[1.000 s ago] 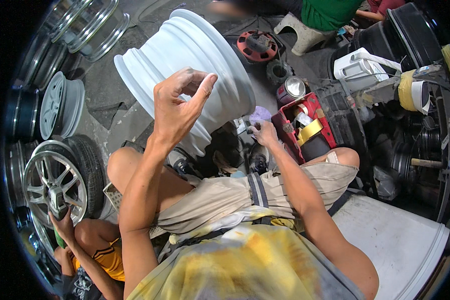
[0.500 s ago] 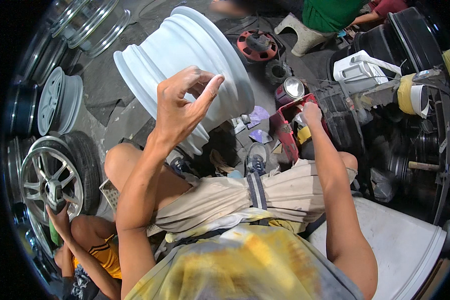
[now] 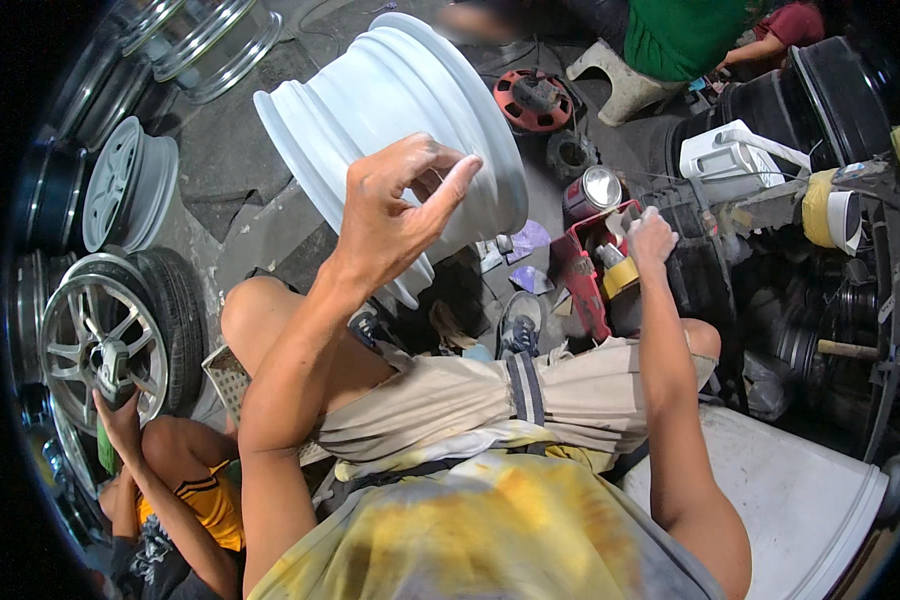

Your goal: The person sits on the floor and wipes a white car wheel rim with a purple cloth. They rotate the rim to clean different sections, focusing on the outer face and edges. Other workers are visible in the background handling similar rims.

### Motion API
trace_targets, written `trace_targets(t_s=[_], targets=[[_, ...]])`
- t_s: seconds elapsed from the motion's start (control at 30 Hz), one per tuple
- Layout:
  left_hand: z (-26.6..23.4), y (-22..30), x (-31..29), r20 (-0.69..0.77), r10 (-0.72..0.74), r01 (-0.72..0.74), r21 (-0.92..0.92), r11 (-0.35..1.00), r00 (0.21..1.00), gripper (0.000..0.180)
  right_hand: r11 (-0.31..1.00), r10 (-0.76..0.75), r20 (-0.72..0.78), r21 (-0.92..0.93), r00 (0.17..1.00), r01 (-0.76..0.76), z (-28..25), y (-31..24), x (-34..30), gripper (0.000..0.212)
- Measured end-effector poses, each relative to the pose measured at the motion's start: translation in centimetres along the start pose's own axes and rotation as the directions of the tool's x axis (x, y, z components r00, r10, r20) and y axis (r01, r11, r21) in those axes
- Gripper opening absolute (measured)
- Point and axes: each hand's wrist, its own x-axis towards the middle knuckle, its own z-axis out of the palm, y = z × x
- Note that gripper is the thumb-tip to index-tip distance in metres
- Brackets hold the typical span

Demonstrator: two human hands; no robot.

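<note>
A large wheel rim [image 3: 390,110], coated pale bluish white, stands tilted in front of me. My left hand [image 3: 395,205] is raised before it, fingers curled and the thumb tip close to the index finger. Pale residue coats these fingertips; anything pinched there is too small to make out. My right hand [image 3: 652,240] is closed at the right edge of a red open box [image 3: 585,280]; what its fingers hold, if anything, is hidden. Inside the box lies a roll of yellow tape [image 3: 620,277]. Just behind the box stands a metal can [image 3: 592,190].
Purple sheet scraps [image 3: 530,238] lie on the floor between rim and box. Left are a silver spoked wheel [image 3: 105,345], a tire [image 3: 175,320] and a co-worker's hand [image 3: 120,425]. A white plastic container [image 3: 730,155] and dark rims stand right; another person sits on a stool [image 3: 620,85].
My right hand has come back from inside the red box to its right edge. The left hand keeps its curled pose before the rim. The whole view has shifted slightly.
</note>
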Motion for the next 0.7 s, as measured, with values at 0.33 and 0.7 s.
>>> trace_targets(t_s=[0.33,0.7], targets=[[0.3,0.9,-1.3,0.293,-0.402,0.477,-0.261,0.839,0.867,0.024,-0.431,-0.296,0.201,0.844,0.934,-0.318,-18.4,-3.8,-5.0,0.025],[-0.2,-0.2,-3.5,0.407,-0.539,0.674,-0.496,0.547,0.738,0.022,-0.26,-0.496,0.128,0.922,0.859,-0.287,-22.9,-14.7,-11.3,0.026]])
